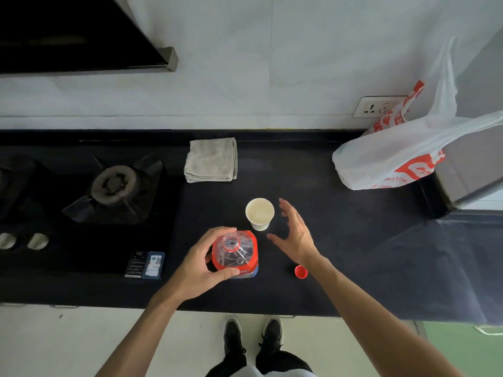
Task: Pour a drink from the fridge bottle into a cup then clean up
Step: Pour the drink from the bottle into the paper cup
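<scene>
Gripping uncapped water bottle (235, 254) with left hand (201, 263), upright, mouth up, axis vertical. Paper cup (259, 213) at 1 o'clock, beside spread right hand (295, 235); red cap (300, 272) at 3.

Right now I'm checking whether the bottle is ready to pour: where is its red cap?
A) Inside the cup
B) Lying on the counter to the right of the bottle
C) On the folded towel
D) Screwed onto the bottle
B: the red cap lies on the dark counter, to the right of the bottle, whose neck is open while the left hand grips it.
</scene>
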Demonstrator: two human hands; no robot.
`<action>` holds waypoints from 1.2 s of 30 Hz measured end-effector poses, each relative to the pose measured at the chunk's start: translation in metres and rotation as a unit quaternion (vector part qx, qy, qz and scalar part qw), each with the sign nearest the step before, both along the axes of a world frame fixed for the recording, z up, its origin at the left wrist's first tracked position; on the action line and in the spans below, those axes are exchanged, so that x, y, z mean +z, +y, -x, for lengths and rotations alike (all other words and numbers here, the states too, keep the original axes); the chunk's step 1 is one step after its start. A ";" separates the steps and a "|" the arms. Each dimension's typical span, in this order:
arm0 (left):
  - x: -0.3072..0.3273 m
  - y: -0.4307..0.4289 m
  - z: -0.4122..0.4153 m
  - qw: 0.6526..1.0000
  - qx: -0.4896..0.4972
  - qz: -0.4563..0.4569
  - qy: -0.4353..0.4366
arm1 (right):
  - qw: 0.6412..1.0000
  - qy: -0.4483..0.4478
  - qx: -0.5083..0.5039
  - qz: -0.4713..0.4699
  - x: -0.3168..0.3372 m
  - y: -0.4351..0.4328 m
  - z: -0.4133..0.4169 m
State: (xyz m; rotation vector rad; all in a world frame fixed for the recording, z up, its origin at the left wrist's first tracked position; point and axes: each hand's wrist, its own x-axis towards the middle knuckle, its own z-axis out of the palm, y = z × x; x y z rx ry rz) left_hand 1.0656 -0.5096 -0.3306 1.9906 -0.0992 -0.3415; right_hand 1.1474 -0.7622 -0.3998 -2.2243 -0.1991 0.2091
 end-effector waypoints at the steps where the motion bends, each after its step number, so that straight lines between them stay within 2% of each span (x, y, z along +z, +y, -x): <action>1: -0.001 0.000 0.000 1.000 0.002 0.002 0.005 | 1.000 -0.002 0.005 -0.005 0.001 0.007 -0.006; 11: -0.008 0.000 0.002 0.997 0.004 0.061 0.037 | 0.999 -0.003 -0.027 -0.039 -0.005 0.040 -0.020; 19: -0.021 -0.005 -0.006 0.996 0.021 0.081 0.020 | 0.996 -0.060 -0.050 -0.050 0.015 0.023 -0.014; 25: -0.016 -0.013 -0.025 0.991 0.083 0.104 -0.023 | 0.989 -0.094 -0.070 -0.093 0.047 0.008 -0.004; 30: 0.011 -0.013 -0.053 0.992 0.064 0.099 -0.049 | 0.980 -0.096 -0.074 -0.160 0.094 -0.005 -0.008; 36: 0.082 -0.001 -0.094 0.990 0.007 0.078 -0.118 | 0.978 -0.103 -0.031 -0.180 0.159 -0.021 -0.026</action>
